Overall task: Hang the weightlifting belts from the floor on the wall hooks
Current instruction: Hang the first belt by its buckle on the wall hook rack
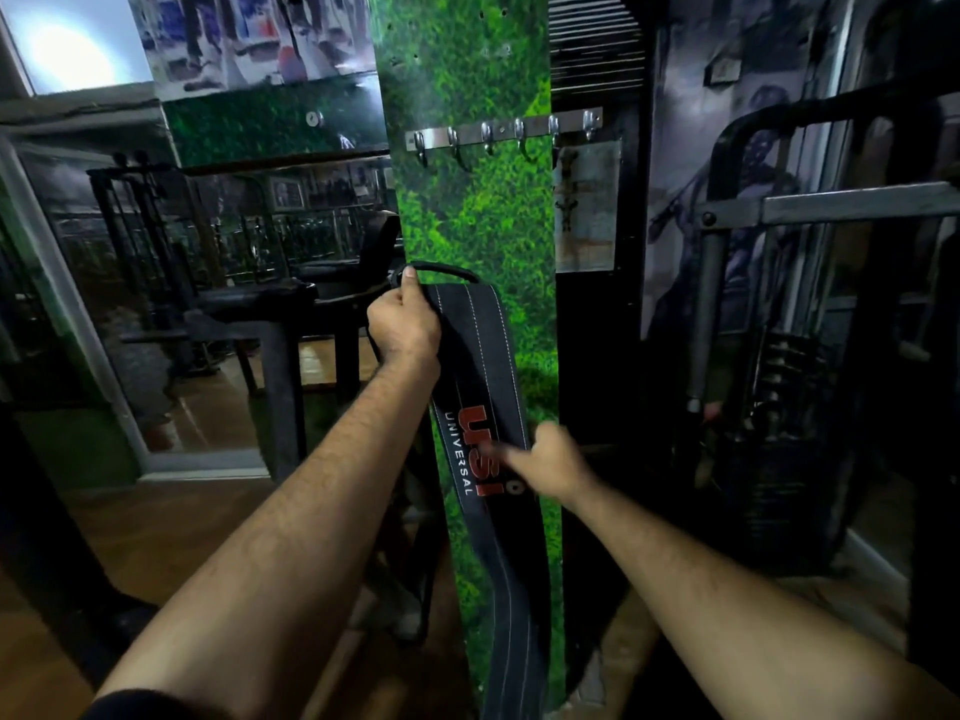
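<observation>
Left hand (404,324) grips the belt (480,407) near its top loop — long axis vertical, hook rail (506,132) well above; right hand (550,465), blurred, touches mid-belt, grip unclear.

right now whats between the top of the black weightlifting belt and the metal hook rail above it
In the head view, only bare green turf-covered pillar lies between the black weightlifting belt, gripped by the left hand, and the metal hook rail.
</observation>
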Demonstrator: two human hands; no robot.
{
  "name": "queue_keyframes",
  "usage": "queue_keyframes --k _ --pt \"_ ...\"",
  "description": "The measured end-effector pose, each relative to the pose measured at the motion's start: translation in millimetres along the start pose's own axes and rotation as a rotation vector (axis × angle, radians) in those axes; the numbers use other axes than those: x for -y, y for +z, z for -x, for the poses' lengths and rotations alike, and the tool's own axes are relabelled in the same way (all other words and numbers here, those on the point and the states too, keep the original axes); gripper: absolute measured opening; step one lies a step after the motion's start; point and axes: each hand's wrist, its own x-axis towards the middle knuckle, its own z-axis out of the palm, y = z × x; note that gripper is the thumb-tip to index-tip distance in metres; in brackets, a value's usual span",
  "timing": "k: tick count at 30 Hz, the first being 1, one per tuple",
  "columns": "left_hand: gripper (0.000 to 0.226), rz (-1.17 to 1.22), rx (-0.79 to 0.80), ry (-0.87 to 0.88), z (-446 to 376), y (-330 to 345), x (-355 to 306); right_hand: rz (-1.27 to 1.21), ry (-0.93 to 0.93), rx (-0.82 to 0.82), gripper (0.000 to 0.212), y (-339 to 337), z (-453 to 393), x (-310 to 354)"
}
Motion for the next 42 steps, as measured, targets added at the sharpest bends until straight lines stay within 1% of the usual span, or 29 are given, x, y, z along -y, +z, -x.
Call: queue_keyframes --k 1,3,5,7,9,10,11,12,14,15,17,18,20,21,24,26,27,30,31,33,35,39,41,42 --pt "0.055 -0.009 0.007 -0.018 -1 0 0 -0.082 -0.023 -0.035 0.056 -6 -5 18" --pt "0.054 -0.015 0.02 -0.053 -1 0 1 -0.239 -0.177 -0.121 0.048 -18 -16 57" --pt "0.053 0.0 0.02 -0.104 1 0 3 -0.311 -0.268 -0.183 0.051 -23 -33 85" --pt "0.053 0.061 0.022 -0.153 1 -1 5 -0.325 -0.272 -0.176 0.058 -21 -45 94" --pt "0.053 0.076 0.036 -0.148 0 -2 9 -0.347 -0.273 -0.189 0.067 -15 -43 87" --pt "0.052 0.082 0.046 -0.137 1 -2 10 -0.338 -0.279 -0.212 0.064 -10 -38 79" --pt "0.052 0.091 0.049 -0.122 3 -3 11 -0.302 -0.245 -0.219 0.058 -3 -32 65" --pt "0.053 0.093 0.043 -0.105 4 -3 13 -0.264 -0.196 -0.179 0.055 6 -22 48" --pt "0.053 0.056 0.034 -0.09 4 -4 21 -0.181 -0.026 0.014 0.051 25 1 9" --pt "0.052 0.047 0.043 -0.1 4 -6 24 -0.144 0.063 0.083 0.051 31 9 -8" --pt "0.049 0.064 0.051 -0.109 2 -11 28 -0.077 0.187 0.136 0.052 34 8 -30" --pt "0.048 0.066 0.042 -0.106 -1 -13 30 -0.062 0.223 0.154 0.057 32 4 -32" --pt "0.051 0.076 0.036 -0.1 -7 -17 30 -0.12 0.239 0.168 0.099 28 -4 -26" --pt "0.051 0.092 0.04 -0.109 -11 -20 30 -0.181 0.241 0.157 0.111 24 -8 -17" --pt "0.049 0.139 0.044 -0.182 -18 -26 38 -0.347 0.204 0.107 0.11 13 -11 27" --pt "0.049 0.138 0.06 -0.185 -16 -27 46 -0.437 0.192 0.06 0.118 11 -16 52" --pt "0.048 0.127 0.081 -0.174 -14 -29 50 -0.504 0.185 0.036 0.118 14 -31 49" --pt "0.047 0.127 0.147 -0.11 -12 -35 61 -0.639 0.239 0.119 0.116 21 -65 44" --pt "0.049 0.134 0.177 -0.076 -12 -37 65 -0.635 0.265 0.134 0.115 22 -68 50" --pt "0.051 0.15 0.228 -0.033 -8 -43 71 -0.596 0.301 0.158 0.106 23 -47 82" --pt "0.048 0.199 0.264 -0.026 -3 -50 72 -0.613 0.326 0.168 0.091 27 -39 99" --pt "0.04 0.294 0.338 -0.156 1 -69 87 -0.749 0.358 0.15 0.044 39 -46 96" --pt "0.035 0.246 0.305 -0.222 2 -79 97 -0.746 0.356 0.098 0.026 51 -44 98" --pt "0.038 0.192 0.262 -0.263 -1 -84 107 -0.719 0.342 0.051 0.021 56 -46 96"
